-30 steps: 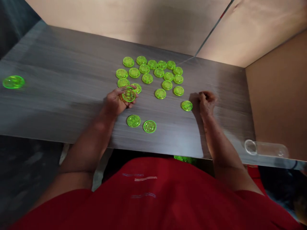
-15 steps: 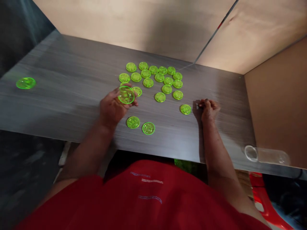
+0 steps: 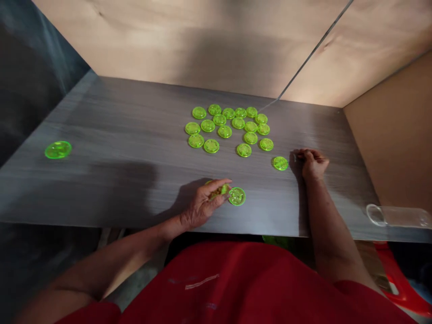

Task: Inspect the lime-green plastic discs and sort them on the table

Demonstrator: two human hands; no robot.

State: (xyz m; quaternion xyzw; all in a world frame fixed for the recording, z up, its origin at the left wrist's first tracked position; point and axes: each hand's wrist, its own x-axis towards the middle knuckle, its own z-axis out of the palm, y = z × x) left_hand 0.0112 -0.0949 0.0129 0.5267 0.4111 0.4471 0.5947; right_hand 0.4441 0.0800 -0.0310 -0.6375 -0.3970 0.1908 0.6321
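My left hand (image 3: 202, 202) is at the front of the grey table, its fingers and thumb curled around a clear green plastic disc (image 3: 219, 191) that is partly hidden by them. The thumb tip reaches the edge of another green disc (image 3: 237, 196) lying flat just to the right. My right hand (image 3: 314, 163) rests closed on the table further right, fingers pressed together; whether anything small is in them I cannot make out. Nearest to it lies a single green disc (image 3: 280, 163). Behind both hands, several similar discs (image 3: 224, 131) lie flat in loose rows.
One green disc (image 3: 58, 150) lies alone at the far left of the table (image 3: 128, 117). A clear, tube-like container (image 3: 401, 216) lies on its side at the right front edge. Wooden panels (image 3: 168, 45) stand along the back and right. A red object (image 3: 401, 283) is below the table.
My left hand has come down from beside the rows, with a green disc in it, to the two discs near the front edge. My right hand stays in place; the view has shifted.
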